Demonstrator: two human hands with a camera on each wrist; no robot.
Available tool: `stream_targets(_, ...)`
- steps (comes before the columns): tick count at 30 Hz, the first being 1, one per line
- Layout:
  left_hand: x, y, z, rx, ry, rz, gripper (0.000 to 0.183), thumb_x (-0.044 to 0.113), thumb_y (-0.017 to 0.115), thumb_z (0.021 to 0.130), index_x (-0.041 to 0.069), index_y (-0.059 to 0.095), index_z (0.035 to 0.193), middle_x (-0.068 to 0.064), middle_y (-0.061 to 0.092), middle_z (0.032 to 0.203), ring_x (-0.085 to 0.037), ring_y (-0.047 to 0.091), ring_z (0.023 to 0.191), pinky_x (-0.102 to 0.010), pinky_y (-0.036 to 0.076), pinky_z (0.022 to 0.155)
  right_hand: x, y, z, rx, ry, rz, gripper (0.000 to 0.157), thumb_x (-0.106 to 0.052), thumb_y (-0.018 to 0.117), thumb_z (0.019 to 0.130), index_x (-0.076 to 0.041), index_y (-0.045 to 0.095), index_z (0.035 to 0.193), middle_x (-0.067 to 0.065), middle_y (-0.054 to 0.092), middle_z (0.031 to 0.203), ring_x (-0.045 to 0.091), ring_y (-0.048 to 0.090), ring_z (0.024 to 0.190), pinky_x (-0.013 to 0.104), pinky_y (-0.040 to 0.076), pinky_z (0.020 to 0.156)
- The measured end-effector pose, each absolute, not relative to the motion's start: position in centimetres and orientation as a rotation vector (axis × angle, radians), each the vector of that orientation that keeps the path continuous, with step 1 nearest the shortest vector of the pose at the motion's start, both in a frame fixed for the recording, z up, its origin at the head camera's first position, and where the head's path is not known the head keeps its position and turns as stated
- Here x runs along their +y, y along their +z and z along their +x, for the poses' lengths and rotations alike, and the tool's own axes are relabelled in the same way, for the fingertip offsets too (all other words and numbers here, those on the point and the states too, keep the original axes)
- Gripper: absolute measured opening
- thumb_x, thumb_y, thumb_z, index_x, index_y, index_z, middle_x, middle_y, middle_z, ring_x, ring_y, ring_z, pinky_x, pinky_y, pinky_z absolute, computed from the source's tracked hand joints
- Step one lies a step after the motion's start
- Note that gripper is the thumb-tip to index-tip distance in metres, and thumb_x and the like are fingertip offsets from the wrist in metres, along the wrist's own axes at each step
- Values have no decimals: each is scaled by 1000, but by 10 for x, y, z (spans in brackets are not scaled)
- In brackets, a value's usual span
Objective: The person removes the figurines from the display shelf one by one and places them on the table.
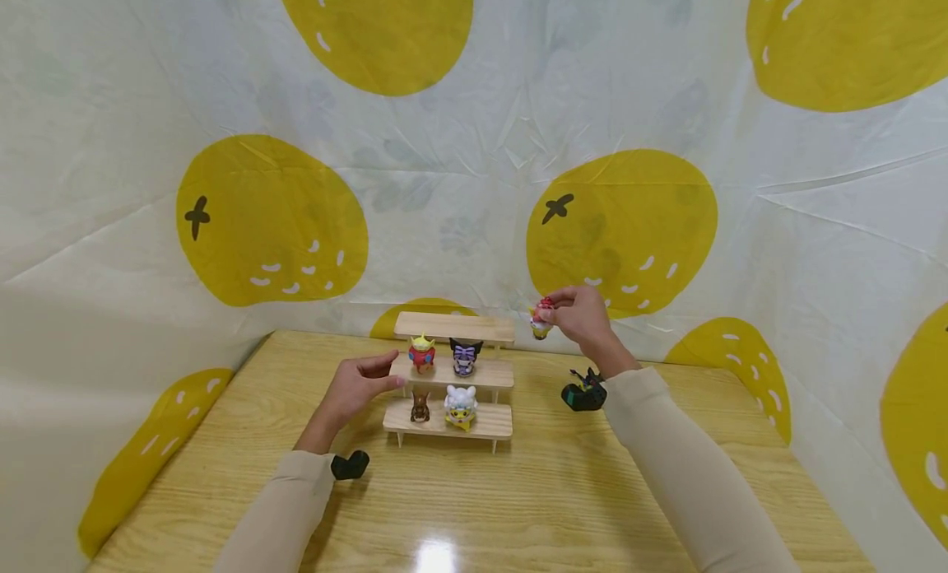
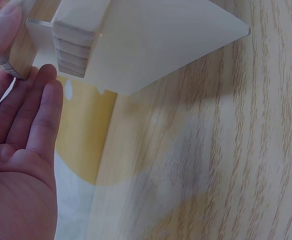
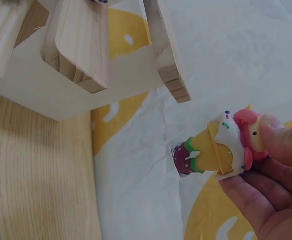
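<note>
My right hand pinches a small ice-cream-cone figurine with a pink character on top, white icing and a dark red base. It is held off the table, right of the top shelf; in the right wrist view it lies sideways. My left hand is at the left end of a three-step wooden display stand, thumb and fingers on either side of the middle shelf's end. On that shelf stand a red-and-yellow figurine and a black-and-purple figurine. The bottom shelf bears a brown figurine and a white-and-yellow one.
The stand rests on a wood-grain table. A white cloth with large yellow fruit prints hangs behind and at both sides. Dark wrist devices show at both cuffs.
</note>
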State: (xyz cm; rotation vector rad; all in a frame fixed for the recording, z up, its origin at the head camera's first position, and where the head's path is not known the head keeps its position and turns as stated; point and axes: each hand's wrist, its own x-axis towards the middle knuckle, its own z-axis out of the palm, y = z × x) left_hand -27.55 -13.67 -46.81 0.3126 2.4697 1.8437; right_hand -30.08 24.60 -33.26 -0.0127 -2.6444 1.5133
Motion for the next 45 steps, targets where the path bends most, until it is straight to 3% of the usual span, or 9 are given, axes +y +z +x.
stream_targets(8,-137,-470,-275,2474,1842,318,68,32,84,90,15,58,150,-13,56,155,-32,54,143,-43,55,108,249,-337,-298,-2651,1505,5,38,-7,72,98,10,66,132,30,69,130,41,65,121,42,56,99)
stream_targets(29,-136,-465,-278,2464,1842,297,69,31,83,91,10,56,151,-8,54,157,-32,54,143,-40,54,110,261,-353,-302,-2651,1531,-7,37,-10,72,99,8,67,131,28,71,126,38,68,115,50,56,103)
stream_targets(39,-137,-465,-278,2486,1827,310,64,29,81,93,14,58,150,-9,54,157,-33,54,144,-41,52,111,266,-361,-301,-2684,1488,-39,38,-12,70,101,6,67,134,27,71,127,38,67,117,46,57,99)
stream_targets(45,-137,-466,-278,2479,1838,292,65,31,83,91,13,59,149,-8,55,156,-31,55,143,-39,53,110,269,-367,-301,-2679,1510,-20,39,-10,72,99,7,66,133,27,72,125,34,71,111,43,58,96)
